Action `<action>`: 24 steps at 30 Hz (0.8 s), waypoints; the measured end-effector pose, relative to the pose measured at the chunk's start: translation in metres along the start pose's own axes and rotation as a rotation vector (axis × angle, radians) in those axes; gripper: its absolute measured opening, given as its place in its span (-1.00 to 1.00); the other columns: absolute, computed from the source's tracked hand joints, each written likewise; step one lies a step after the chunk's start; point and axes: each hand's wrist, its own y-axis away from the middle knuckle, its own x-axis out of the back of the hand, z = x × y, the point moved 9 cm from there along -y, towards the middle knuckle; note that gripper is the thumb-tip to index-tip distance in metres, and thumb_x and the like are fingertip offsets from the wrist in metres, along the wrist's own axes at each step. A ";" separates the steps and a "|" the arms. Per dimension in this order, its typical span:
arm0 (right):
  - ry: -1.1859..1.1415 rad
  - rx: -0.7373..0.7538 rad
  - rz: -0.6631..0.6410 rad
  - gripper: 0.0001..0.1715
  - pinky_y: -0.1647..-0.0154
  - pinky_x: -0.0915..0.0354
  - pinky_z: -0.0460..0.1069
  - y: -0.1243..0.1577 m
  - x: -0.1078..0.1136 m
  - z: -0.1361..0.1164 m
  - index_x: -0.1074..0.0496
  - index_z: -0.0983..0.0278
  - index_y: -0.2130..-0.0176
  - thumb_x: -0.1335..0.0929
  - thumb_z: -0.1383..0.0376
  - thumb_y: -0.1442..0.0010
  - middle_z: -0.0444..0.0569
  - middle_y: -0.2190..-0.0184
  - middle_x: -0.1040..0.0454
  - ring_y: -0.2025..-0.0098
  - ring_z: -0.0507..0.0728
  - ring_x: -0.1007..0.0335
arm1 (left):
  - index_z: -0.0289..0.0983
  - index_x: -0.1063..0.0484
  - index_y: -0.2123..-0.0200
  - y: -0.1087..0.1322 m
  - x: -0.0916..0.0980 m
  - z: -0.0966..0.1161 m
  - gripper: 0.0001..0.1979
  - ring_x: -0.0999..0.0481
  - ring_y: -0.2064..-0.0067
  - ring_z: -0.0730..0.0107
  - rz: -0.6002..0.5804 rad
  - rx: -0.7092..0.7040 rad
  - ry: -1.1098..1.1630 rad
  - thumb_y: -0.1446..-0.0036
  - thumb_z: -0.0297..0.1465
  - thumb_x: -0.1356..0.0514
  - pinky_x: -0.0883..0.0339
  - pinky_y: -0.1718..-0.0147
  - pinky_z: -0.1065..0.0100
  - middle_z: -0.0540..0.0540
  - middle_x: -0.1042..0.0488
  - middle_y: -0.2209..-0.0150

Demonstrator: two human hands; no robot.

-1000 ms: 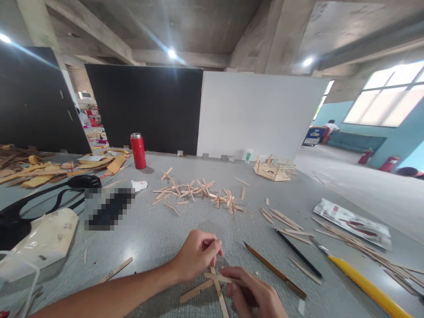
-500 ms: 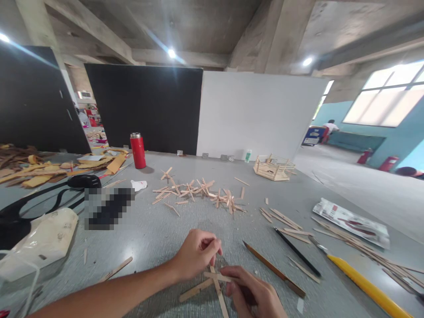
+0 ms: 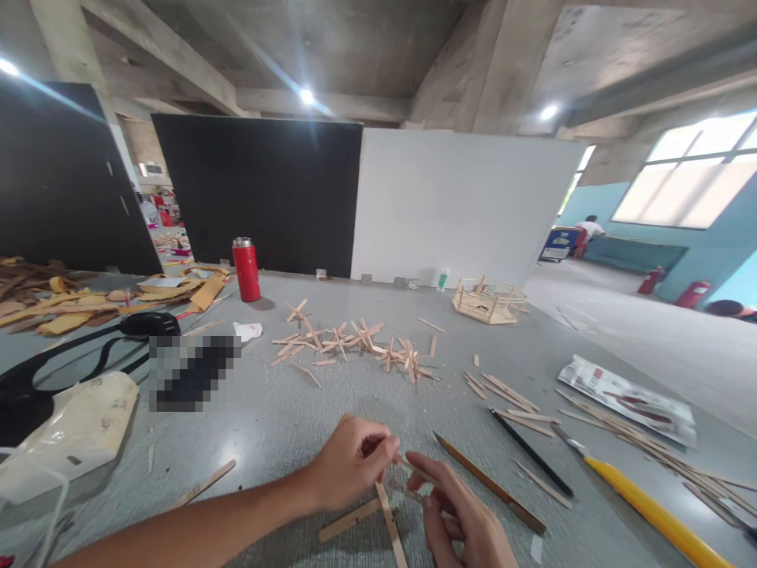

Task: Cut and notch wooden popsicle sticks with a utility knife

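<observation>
My left hand (image 3: 358,459) has its fingers pinched together at the upper end of a narrow wooden stick (image 3: 390,525); the pinched tip is hidden by the fingers. Facing it, my right hand (image 3: 458,513) has bent fingers around the end of a short wooden stick (image 3: 407,492), which is smeared by motion. The right fingertips almost meet the left ones. A flat wooden stick with dark notches (image 3: 348,521) lies on the table under my left wrist, its right end close to the narrow stick.
Small stick pieces (image 3: 355,339) lie heaped ahead. To the right are a brown pointed tool (image 3: 490,481), a black pencil-like rod (image 3: 529,450), a yellow-handled knife (image 3: 644,505) and a white packet (image 3: 627,398). A red bottle (image 3: 246,270) and a small stick-built frame (image 3: 488,301) stand farther back.
My right hand has shifted slightly up and right, drawing the short stick off its crossing over the narrow stick. My left hand has barely moved.
</observation>
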 end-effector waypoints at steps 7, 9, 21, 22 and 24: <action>-0.023 -0.068 0.064 -0.57 0.24 -0.48 -0.07 0.002 0.000 0.011 -0.45 0.17 -0.07 -0.17 0.11 -0.40 0.08 0.13 -0.54 0.12 0.14 -0.55 | -0.27 -0.20 0.57 0.005 -0.012 0.011 -0.56 -0.07 0.57 0.55 -0.075 -0.103 -0.162 -0.35 -0.22 -0.09 0.10 0.52 0.41 0.13 -0.07 0.63; -0.029 -0.089 0.081 -0.56 0.25 -0.47 -0.08 0.002 0.001 0.012 -0.43 0.18 -0.09 -0.16 0.10 -0.41 0.07 0.16 -0.53 0.14 0.13 -0.55 | -0.26 -0.19 0.56 0.005 -0.014 0.010 -0.57 -0.06 0.58 0.56 -0.082 -0.112 -0.190 -0.36 -0.22 -0.08 0.11 0.52 0.40 0.14 -0.06 0.64; -0.027 -0.069 0.096 -0.58 0.55 -0.32 -0.12 0.000 0.001 -0.001 -0.29 0.09 -0.20 -0.12 0.16 -0.45 0.05 -0.01 -0.32 0.46 0.00 -0.27 | -0.25 -0.16 0.53 0.001 0.007 0.001 -0.47 -0.15 0.52 0.49 0.110 -0.029 -0.130 -0.46 -0.09 0.11 0.03 0.47 0.39 0.10 -0.13 0.60; -0.024 -0.061 0.092 -0.58 0.53 -0.33 -0.11 0.000 0.001 -0.001 -0.30 0.09 -0.19 -0.12 0.17 -0.44 0.06 -0.03 -0.31 0.45 0.00 -0.28 | -0.25 -0.19 0.53 0.001 0.009 0.001 -0.46 -0.17 0.52 0.49 0.123 -0.021 -0.119 -0.46 -0.09 0.11 0.02 0.46 0.39 0.10 -0.14 0.60; -0.024 -0.050 0.097 -0.60 0.50 -0.36 -0.10 0.000 0.001 -0.001 -0.32 0.11 -0.16 -0.13 0.18 -0.43 0.08 -0.08 -0.29 0.44 0.00 -0.29 | -0.25 -0.22 0.53 0.000 0.011 -0.001 -0.46 -0.19 0.51 0.48 0.149 -0.007 -0.102 -0.46 -0.10 0.12 0.00 0.45 0.39 0.09 -0.15 0.60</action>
